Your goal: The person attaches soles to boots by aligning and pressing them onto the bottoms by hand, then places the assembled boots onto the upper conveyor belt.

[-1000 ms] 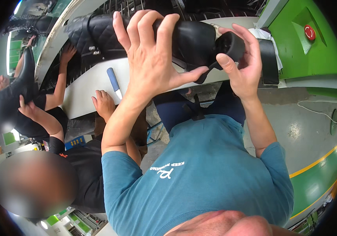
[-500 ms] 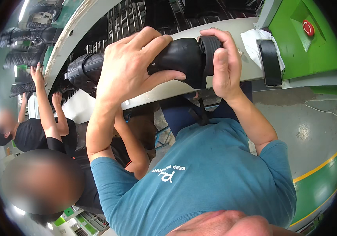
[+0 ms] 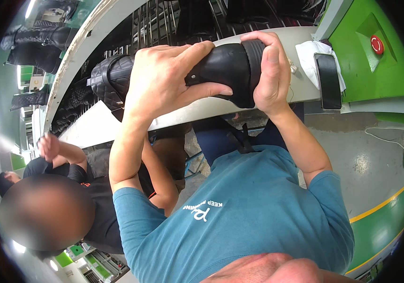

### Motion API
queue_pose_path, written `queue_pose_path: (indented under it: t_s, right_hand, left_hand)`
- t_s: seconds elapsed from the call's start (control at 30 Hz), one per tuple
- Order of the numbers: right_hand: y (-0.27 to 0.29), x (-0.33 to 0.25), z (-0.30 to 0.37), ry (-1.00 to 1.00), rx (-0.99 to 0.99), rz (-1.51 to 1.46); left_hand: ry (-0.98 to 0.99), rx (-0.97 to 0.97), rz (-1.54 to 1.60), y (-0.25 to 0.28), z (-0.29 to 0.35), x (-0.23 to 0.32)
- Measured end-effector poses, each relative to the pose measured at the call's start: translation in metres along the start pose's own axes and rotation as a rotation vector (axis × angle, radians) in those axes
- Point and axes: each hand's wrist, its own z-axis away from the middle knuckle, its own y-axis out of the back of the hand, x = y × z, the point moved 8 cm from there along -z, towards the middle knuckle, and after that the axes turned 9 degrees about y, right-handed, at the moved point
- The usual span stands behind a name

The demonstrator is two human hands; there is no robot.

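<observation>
A black boot (image 3: 224, 63) lies on its side across both my hands, above the white ledge. Its quilted shaft with a buckled strap (image 3: 112, 78) points left, and its ridged sole (image 3: 255, 56) faces right. My left hand (image 3: 162, 78) is wrapped over the boot around the ankle, with the thumb stretched along the near side. My right hand (image 3: 275, 78) cups the sole, fingers over the far edge and palm against the bottom. Sole and upper lie close together. The palms hide part of the shaft and the underside.
The white ledge (image 3: 301, 89) runs along a conveyor of metal rods (image 3: 152, 28) carrying dark boots. A phone (image 3: 327, 80) rests on white cloth (image 3: 308, 49) beside a green panel with a red button (image 3: 376, 45). Two co-workers sit at left, the nearer in a black shirt (image 3: 105, 221).
The sole now sits closer against the upper, where a gap showed before. My right hand's fingers have closed in around it. The far co-worker has lowered a raised arm.
</observation>
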Motion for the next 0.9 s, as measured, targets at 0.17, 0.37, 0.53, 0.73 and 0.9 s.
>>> queue_pose_path:
  t_s: [0.17,0.37,0.53,0.73,0.9]
  right_hand:
    - [0.004,-0.002,0.0,0.001,0.071,-0.033]
    - [0.001,-0.012,-0.005,0.1,-0.098,0.072]
    - [-0.002,-0.016,-0.009,0.125,-0.204,0.115]
    - [-0.011,-0.039,-0.013,0.376,-0.197,0.191]
    - [-0.018,-0.038,0.0,0.525,-0.609,0.304]
  left_hand:
    - [-0.001,-0.007,-0.02,-0.001,-0.001,0.003]
    - [-0.04,0.066,-0.021,0.0,-0.001,0.009]
    - [-0.014,0.057,-0.011,0.0,0.008,0.008]
    - [-0.04,0.269,0.201,-0.002,0.026,-0.011]
    - [0.125,0.272,0.351,-0.047,0.068,-0.03]
